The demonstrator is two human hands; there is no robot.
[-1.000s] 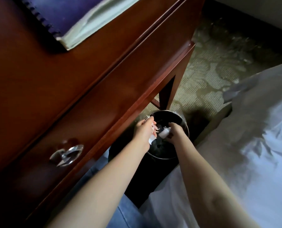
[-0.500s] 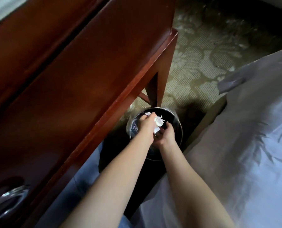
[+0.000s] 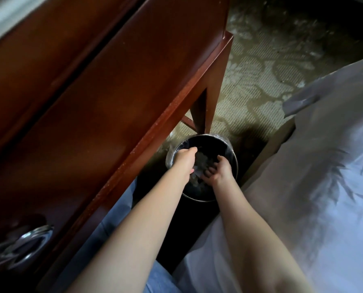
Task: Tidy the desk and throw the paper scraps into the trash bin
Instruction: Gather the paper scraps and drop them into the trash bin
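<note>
A round black trash bin [image 3: 234,153] with a shiny metal rim and a clear liner stands on the floor beside the desk leg. Both my hands hang over its mouth. My left hand [image 3: 184,163] is above the left rim with its fingers stretched forward and relaxed. My right hand [image 3: 219,171] is over the middle, fingers loosely spread and pointing down. Grey, blurred paper scraps [image 3: 202,160] lie or fall between the two hands inside the bin. One pale scrap shows just under my left thumb.
The dark red wooden desk [image 3: 123,106] fills the left, with a chrome drawer handle [image 3: 22,249] at the lower left. A bed with white sheets [image 3: 313,187] borders the right. Patterned carpet [image 3: 261,81] lies beyond the bin. My jeans-clad leg [image 3: 113,227] is below the desk edge.
Both hands held white scraps bunched together above the bin; the fingers have since loosened and the hands moved apart, and the scraps now sit lower, inside the bin.
</note>
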